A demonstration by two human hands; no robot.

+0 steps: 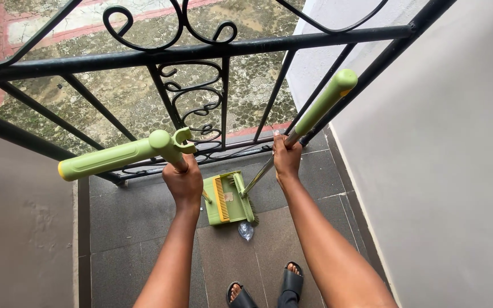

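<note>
My left hand (182, 181) grips the pole of a green long-handled dustpan (223, 199), just below its light green handle (121, 155) that juts to the left. The pan rests on the dark floor tiles. My right hand (286, 158) holds the metal pole of a broom below its green grip (326, 100); the green broom head (245, 197) sits against the right side of the dustpan. A small crumpled clear plastic scrap (246, 230) lies on the floor just in front of the pan.
A black wrought-iron railing (201, 54) runs across ahead, with paved ground far below. A white wall (446, 171) stands on the right and a grey wall (18, 228) on the left. My feet in black sandals (269, 288) stand on the tiles.
</note>
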